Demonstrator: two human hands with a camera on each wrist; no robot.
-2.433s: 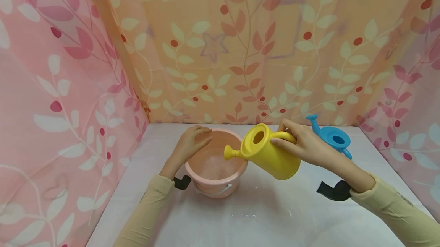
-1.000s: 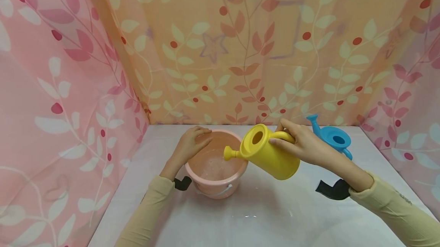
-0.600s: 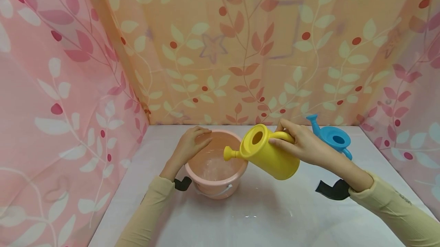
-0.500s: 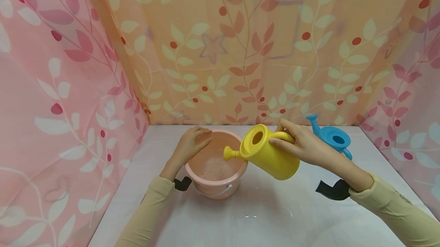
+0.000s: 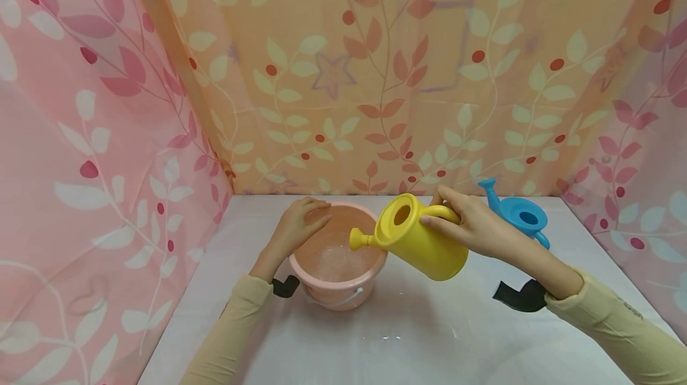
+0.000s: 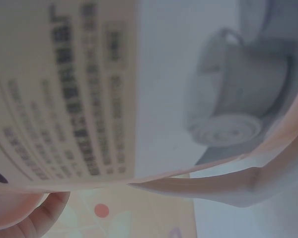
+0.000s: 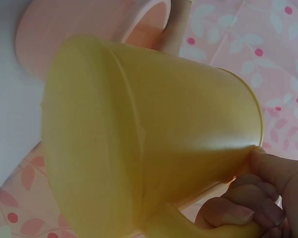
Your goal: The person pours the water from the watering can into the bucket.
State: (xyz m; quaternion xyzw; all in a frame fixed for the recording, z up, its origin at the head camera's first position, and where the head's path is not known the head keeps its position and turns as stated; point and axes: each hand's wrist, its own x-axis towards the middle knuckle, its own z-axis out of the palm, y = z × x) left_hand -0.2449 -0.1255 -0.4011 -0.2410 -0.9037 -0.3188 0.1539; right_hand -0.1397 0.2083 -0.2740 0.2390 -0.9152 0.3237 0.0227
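Observation:
My right hand grips the handle of a yellow watering can and holds it tilted, spout to the left. The spout's head hangs over the pink bucket, which has shallow, rippled water inside. My left hand holds the bucket's far left rim, with the thumb on the inner side. In the left wrist view, a printed label on the bucket fills most of the picture, and some fingers curl at the rim. The right wrist view shows the can's base and side, with curled fingers round its handle.
A blue watering can stands at the back right, behind my right forearm. Small water drops lie on the white table in front of the bucket. Patterned cloth walls enclose the table at the back and both sides.
My hands, the yellow watering can and the bucket stay almost in place. The ripples on the water in the bucket vary from frame to frame.

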